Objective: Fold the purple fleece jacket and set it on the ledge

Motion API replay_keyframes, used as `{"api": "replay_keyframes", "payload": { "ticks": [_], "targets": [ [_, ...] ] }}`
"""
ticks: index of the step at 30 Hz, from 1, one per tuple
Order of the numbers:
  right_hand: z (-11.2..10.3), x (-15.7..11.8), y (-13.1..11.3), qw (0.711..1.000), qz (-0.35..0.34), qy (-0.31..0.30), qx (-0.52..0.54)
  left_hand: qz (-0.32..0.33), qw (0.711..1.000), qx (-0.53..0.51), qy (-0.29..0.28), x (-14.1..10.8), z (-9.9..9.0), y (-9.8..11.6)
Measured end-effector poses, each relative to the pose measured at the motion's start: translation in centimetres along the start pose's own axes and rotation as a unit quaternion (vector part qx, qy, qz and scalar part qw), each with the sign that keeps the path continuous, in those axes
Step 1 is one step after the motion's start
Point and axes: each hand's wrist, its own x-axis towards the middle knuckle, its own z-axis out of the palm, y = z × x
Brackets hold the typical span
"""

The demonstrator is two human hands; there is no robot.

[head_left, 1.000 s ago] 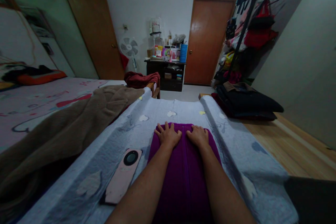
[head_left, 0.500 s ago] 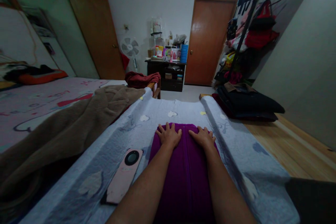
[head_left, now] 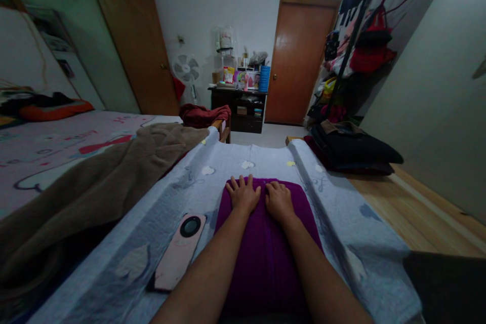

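Observation:
A purple folded piece of cloth, with a zip-like seam down its middle, lies lengthwise in front of me. My left hand rests flat on its far left part, fingers spread and pointing away. Close beside the seam, near the far edge, is my right hand. Its fingers are bent and drawn together on the cloth. Whatever may be under those fingertips is hidden. A pink phone with a round dark camera ring lies face down to the left of my left forearm.
Beneath everything is a pale blue patterned sheet. A brown blanket lies along the left, before a pink bed. Dark folded clothes are stacked on a wooden board at right. A fan and dark cabinet stand behind.
My right hand has moved left from the cloth's right side to the middle seam, and its spread fingers have drawn together. My left hand stays nearly in place.

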Motion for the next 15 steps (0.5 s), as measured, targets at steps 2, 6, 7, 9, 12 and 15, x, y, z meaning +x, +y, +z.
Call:
{"api": "replay_keyframes", "payload": {
  "ticks": [2, 6, 7, 9, 12, 15],
  "targets": [
    [0.4, 0.1, 0.0, 1.000, -0.004, -0.003, -0.008, 0.035, 0.999, -0.013, 0.016, -0.1, -0.3, -0.1],
    [0.9, 0.6, 0.4, 1.000, -0.013, -0.013, -0.010, 0.136, 0.989, -0.050, 0.019, -0.2, -1.0, -0.2],
    [0.9, 0.8, 0.5, 1.000, -0.013, -0.019, -0.009, 0.156, 0.986, -0.059, 0.008, -0.2, -1.2, -0.2],
    [1.0, 1.2, 0.6, 0.999, -0.010, -0.033, -0.007, 0.183, 0.980, -0.073, -0.016, -0.1, -1.4, -0.2],
    [0.7, 1.7, 1.1, 0.999, 0.004, -0.052, -0.002, 0.198, 0.976, -0.082, -0.028, -0.1, -1.2, -0.2],
    [0.1, 2.0, 1.5, 0.996, 0.035, -0.081, -0.003, 0.204, 0.976, -0.078, -0.019, -0.1, -0.8, -0.2]
  ]
}}
